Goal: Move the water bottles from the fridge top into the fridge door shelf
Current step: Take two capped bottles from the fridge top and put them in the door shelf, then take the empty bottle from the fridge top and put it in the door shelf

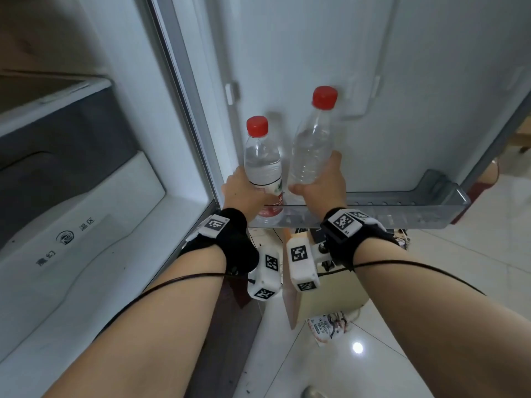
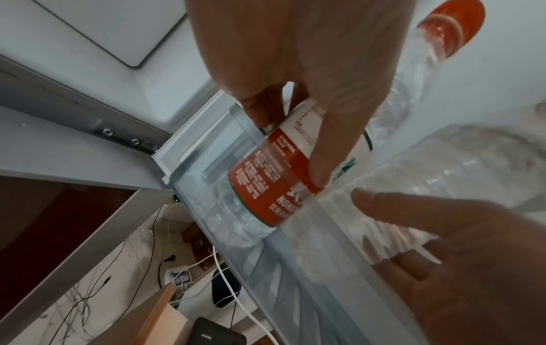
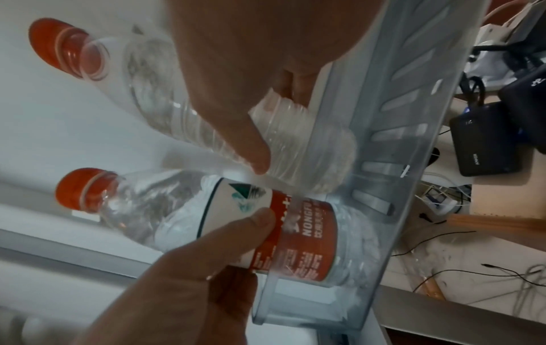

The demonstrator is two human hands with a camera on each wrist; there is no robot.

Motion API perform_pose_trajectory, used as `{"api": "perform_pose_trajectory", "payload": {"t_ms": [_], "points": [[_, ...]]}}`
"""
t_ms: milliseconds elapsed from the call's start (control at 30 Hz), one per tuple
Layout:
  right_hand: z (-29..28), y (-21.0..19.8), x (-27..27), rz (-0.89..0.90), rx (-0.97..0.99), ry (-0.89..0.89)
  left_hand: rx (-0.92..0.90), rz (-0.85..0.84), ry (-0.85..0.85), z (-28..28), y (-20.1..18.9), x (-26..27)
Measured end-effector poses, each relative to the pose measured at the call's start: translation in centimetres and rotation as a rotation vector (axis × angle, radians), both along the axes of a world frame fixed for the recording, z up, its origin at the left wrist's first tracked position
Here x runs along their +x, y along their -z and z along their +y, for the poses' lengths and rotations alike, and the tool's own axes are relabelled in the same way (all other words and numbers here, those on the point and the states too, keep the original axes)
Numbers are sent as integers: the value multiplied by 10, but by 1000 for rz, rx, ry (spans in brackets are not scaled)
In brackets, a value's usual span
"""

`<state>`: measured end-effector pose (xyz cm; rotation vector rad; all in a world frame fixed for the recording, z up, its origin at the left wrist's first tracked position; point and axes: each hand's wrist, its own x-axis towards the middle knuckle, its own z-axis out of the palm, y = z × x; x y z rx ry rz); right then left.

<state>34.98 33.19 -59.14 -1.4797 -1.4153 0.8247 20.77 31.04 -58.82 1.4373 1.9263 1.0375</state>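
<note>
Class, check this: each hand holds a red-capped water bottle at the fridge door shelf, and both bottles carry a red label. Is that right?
Not quite. Only the labelled bottle in the left hand has a red label; the unlabelled bottle in the right hand is bare, as the right wrist view shows. Both have red caps at the door shelf.

Left hand (image 1: pixel 244 191): forearm extended from 7 o'clock toward 12, black wrist strap, fingers and thumb curled in a grip. Right hand (image 1: pixel 321 182): forearm extended from 5 o'clock toward 12, strapped likewise, fingers curled in a grip, just beside the left at 3 o'clock.
</note>
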Motion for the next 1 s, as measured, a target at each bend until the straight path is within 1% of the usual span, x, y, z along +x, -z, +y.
{"api": "perform_pose_trajectory", "payload": {"t_ms": [67, 200, 333, 500, 600, 700, 800, 900, 1000], "points": [[1, 2, -2, -71, -29, -31, -16, 9, -5, -3, -4, -1], [3, 1, -6, -189, -128, -85, -28, -31, -5, -9, -9, -3], [2, -4, -4, -182, -196, -71, -33, -60, 13, -12, -11, -5], [-5, -4, 0, -225, -212, -95, -43, -59, 15, -15, -15, -3], [-5, -7, 4, -163, -224, -130, -44, -61, 11, -14, -17, -2], [-8, -12, 10, -117, -191, -140, -19, -56, -3, -14, -19, -3], [-12, -22, 11, -93, -135, -101, -3, -80, -23, -11, -28, -7], [-20, -48, 8, -109, -10, 0, 12, -80, -35, -16, -44, -17], [-21, -72, 10, -179, 131, 166, 20, -32, -60, -20, -56, -26]]}}
